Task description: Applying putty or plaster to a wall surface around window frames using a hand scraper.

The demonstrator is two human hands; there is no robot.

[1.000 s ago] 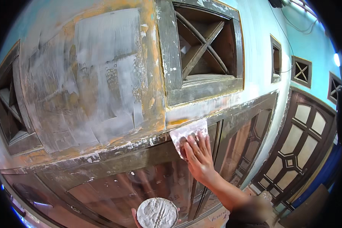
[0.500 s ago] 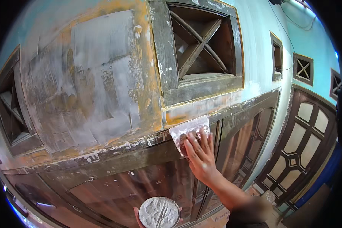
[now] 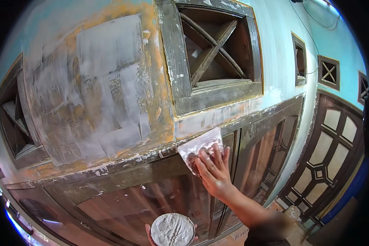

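My right hand (image 3: 215, 176) presses a flat, pale putty spreader (image 3: 192, 143) with its fingers spread over its face. The spreader's upper edge meets the narrow wall strip (image 3: 201, 125) under the square vent opening, just above the dark wooden door frame. At the bottom, my left hand (image 3: 148, 234) holds a round container of white putty (image 3: 172, 230) from beneath. Only fingertips show on either side of it. A groove runs across the putty's surface. Grey-white putty covers the strip where the spreader has passed.
A dark wooden vent frame (image 3: 217, 98) with crossed bars sits above my right hand. To its left is a wall patch (image 3: 106, 82) smeared with grey putty over orange and turquoise. Glazed door panels (image 3: 139, 201) lie below. Another door (image 3: 322, 160) stands at the right.
My right hand and the spreader have moved slightly down and left. The orange part of the strip under the vent is now covered in grey-white putty. My left hand stays nearly where it was.
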